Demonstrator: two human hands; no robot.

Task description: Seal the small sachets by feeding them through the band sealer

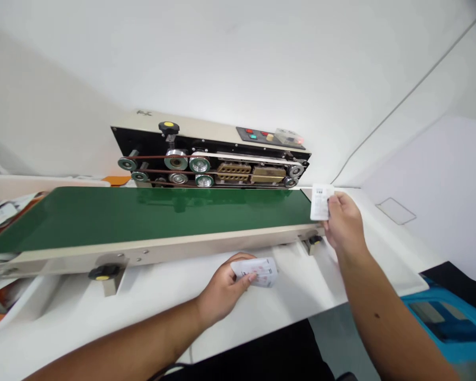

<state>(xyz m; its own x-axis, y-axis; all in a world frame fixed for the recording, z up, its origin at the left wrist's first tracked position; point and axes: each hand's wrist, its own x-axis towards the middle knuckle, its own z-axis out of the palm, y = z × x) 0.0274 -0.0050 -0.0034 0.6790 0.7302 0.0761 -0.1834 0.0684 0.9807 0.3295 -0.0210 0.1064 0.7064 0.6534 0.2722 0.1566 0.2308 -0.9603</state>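
Between the thumb and fingers of my right hand (344,219) is a small white printed packet (320,202), held near the right end of the green conveyor belt (174,214). My left hand (224,291) grips several white packets with pinkish print (264,272), low in front of the conveyor's front rail. How many packets lie in that hand I cannot tell. Behind the belt stands a band sealing machine (212,151) with rollers, thin brown belts and brass-coloured blocks. Its control panel (262,135) shows red and green switches and a lit red light.
A white bin (29,301) with packets in it stands at the belt's left end. Black knobs with yellow caps (104,272) stick out below the front rail. A blue plastic container (452,317) is at the lower right, beyond the white table (289,312).
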